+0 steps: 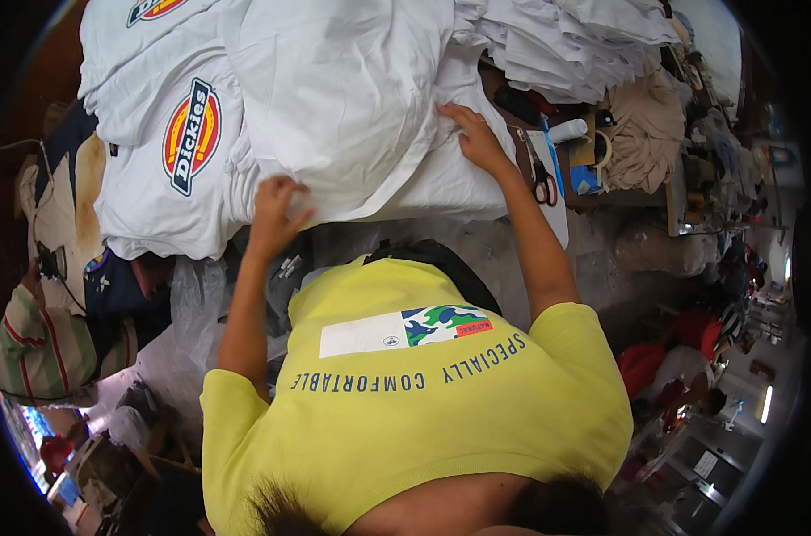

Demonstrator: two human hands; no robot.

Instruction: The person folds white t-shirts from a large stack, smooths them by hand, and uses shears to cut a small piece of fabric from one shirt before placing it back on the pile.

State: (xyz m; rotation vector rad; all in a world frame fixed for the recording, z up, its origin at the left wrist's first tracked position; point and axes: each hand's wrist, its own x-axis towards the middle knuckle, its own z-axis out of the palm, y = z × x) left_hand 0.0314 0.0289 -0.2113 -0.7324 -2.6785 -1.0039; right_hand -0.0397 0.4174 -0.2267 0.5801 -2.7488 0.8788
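Observation:
A white T-shirt [343, 98] lies spread over a pile of white garments on the table in front of me. At its near left edge is my left hand [280, 210], fingers bent and apart, slightly blurred, with nothing visible between them. My right hand [477, 138] rests at the shirt's right edge, its fingers stretched across the white cloth. Left of the spread shirt lies another white T-shirt [137, 196] with a colourful oval-and-banner print. A further printed white shirt [155, 54] lies beyond it.
A tall stack of white garments [575, 49] stands at the back right. Scissors [545, 183], a white roll [568, 131], a tape roll [604, 150] and crumpled beige cloth [642, 134] lie to the right. Clear plastic [198, 299] hangs below the table's front edge; a striped bag-like item [43, 344] is at left.

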